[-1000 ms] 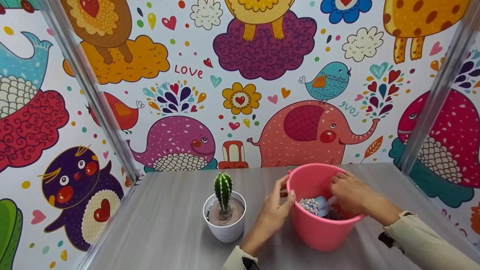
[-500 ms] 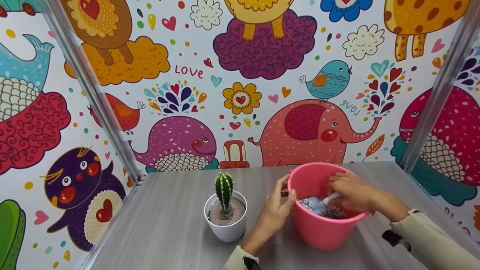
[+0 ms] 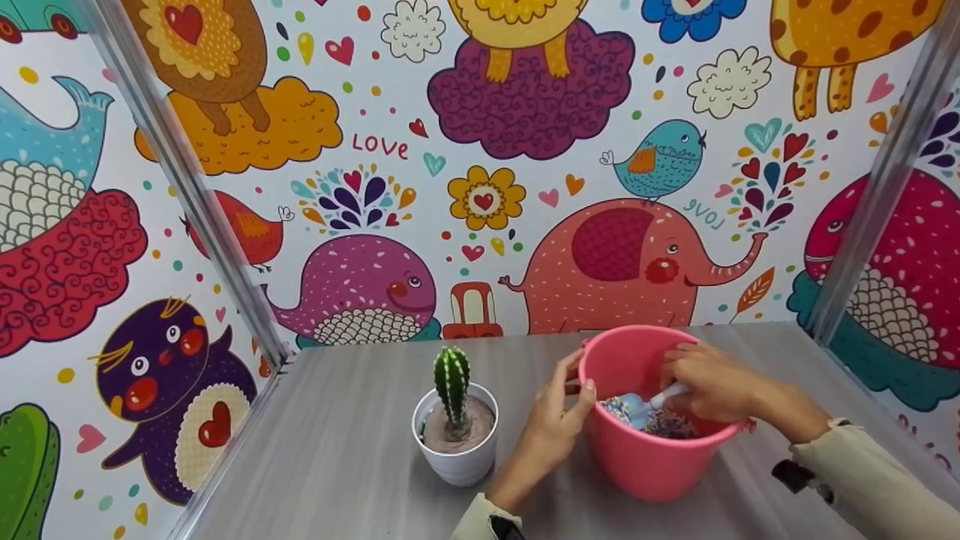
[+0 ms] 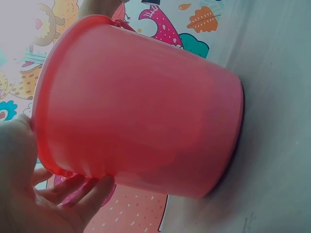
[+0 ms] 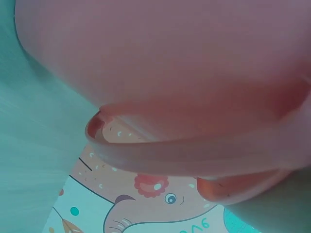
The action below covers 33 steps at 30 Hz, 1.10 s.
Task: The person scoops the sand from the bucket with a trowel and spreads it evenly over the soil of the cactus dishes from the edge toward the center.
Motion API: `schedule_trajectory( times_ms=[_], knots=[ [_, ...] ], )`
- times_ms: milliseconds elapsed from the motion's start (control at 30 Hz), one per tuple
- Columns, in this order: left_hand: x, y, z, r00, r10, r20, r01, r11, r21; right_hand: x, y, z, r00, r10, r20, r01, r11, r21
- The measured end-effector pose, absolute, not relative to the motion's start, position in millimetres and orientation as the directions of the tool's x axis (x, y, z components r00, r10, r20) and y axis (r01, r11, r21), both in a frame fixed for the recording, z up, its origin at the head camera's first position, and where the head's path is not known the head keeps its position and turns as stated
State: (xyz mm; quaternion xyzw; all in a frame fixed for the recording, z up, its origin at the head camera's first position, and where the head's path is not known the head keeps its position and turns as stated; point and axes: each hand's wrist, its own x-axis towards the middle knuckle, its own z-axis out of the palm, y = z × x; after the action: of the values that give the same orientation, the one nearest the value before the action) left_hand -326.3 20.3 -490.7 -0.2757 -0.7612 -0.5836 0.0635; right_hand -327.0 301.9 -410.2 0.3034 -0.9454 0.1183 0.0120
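A pink bucket [image 3: 645, 465] stands on the grey table [image 3: 360, 465], with small coloured pebbles [image 3: 619, 409] inside. My left hand [image 3: 559, 416] grips its left rim, thumb over the edge; the left wrist view shows the bucket wall [image 4: 141, 111] with my fingers [image 4: 73, 189] at the rim. My right hand [image 3: 705, 379] reaches into the bucket and holds a light blue scoop [image 3: 637, 409] by its white handle, its bowl loaded with pebbles. Left of the bucket stands a white pot [image 3: 455, 457] with a green cactus [image 3: 452, 382] in sandy soil. The right wrist view shows only blurred pink bucket [image 5: 160, 63].
Cartoon-printed walls [image 3: 480, 172] close the table at the back and both sides, with metal corner posts [image 3: 187, 187]. The table's bare surface lies left of and in front of the pot.
The right hand has shifted a little deeper and left inside the bucket with the scoop. The left hand stays on the rim. The view has drifted slightly.
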Motion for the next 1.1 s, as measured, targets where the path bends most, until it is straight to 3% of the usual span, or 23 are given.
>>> schedule_trajectory(
  times_ms=[600,867,1100],
  knots=[
    [-327,20,-491,-0.838,0.352,0.417,0.493,0.16,0.855,-311,322,-396,-0.84,-0.529,0.122,-0.537,0.777,-0.329],
    [-326,19,-491,-0.835,0.351,0.423,0.498,0.157,0.853,-305,333,-393,-0.886,-0.447,0.123,-0.456,0.797,-0.397],
    [-325,21,-493,-0.835,0.335,0.437,0.508,0.165,0.845,-299,340,-394,-0.88,-0.433,0.195,-0.474,0.798,-0.371]
  ],
)
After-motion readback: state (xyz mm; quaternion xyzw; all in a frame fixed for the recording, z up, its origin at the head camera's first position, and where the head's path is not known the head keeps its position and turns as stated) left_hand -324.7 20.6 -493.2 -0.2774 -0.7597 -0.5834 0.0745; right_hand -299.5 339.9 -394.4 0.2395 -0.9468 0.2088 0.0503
